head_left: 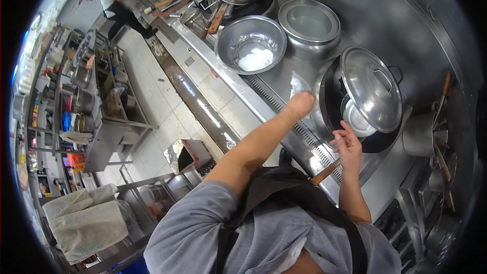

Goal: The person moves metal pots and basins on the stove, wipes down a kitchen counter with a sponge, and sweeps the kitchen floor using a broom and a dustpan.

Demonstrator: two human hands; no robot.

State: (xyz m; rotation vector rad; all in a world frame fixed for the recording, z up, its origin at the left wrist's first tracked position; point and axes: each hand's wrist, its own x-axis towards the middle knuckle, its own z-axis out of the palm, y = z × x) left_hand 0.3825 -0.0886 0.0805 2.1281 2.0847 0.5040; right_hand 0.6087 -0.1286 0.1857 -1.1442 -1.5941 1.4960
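My left hand (303, 103) is closed around a crumpled, whitish, plastic-like piece (298, 82) that sticks up past the fist, over the steel counter. My right hand (347, 144) has its fingers apart and holds nothing I can see. It hovers by the near rim of a dark wok (378, 143). A domed steel lid (370, 87) with a bar handle lies tilted over the wok's far part. Below the lid's edge shows a pale round dish (358, 120). Left of my left hand, a steel bowl (223, 50) holds a white mass (256, 59).
A steel pot of cloudy liquid (309, 21) stands behind the bowl. A wooden handle (324, 173) juts over the counter's front edge. Tall utensils stand in a pot (418, 137) at right. Another person (114, 0) works at the far left end.
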